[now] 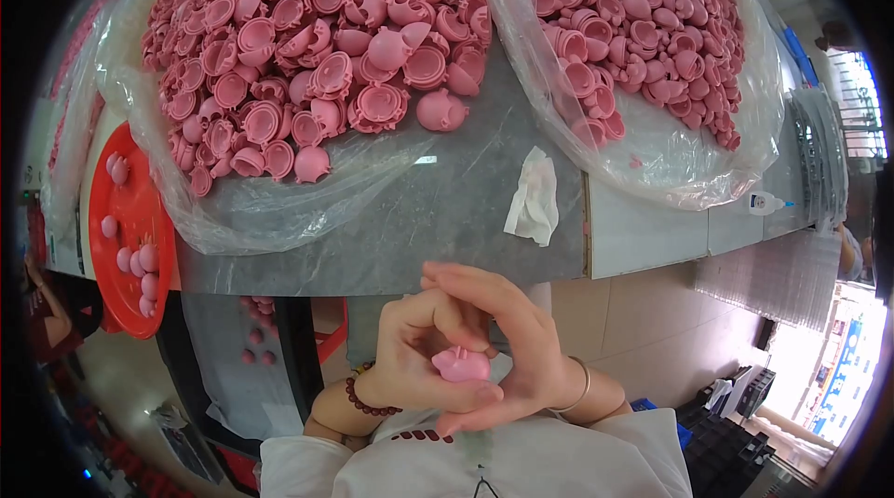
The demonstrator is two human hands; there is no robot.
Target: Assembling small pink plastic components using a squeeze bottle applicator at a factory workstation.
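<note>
Close to my chest, both hands meet around a small pink rounded plastic figure (461, 365) with little nubs on it. My left hand (410, 354) curls its fingers and thumb about the figure. From the other side my right hand (521, 335) closes in, its fingers arched over the left hand's; part of its grip is hidden. On the table beyond lies a big heap of pink hollow half-shells (326, 74) on clear plastic sheeting. A second heap of pink rounded pieces (652, 23) lies to the right.
A red plastic tray (107, 265) with several pink balls stands at the left. On the grey tabletop (466, 181) is a crumpled white tissue (534, 200). A small white bottle with a blue tip (765, 204) lies at the right. Another person's arm (51, 302) shows far left.
</note>
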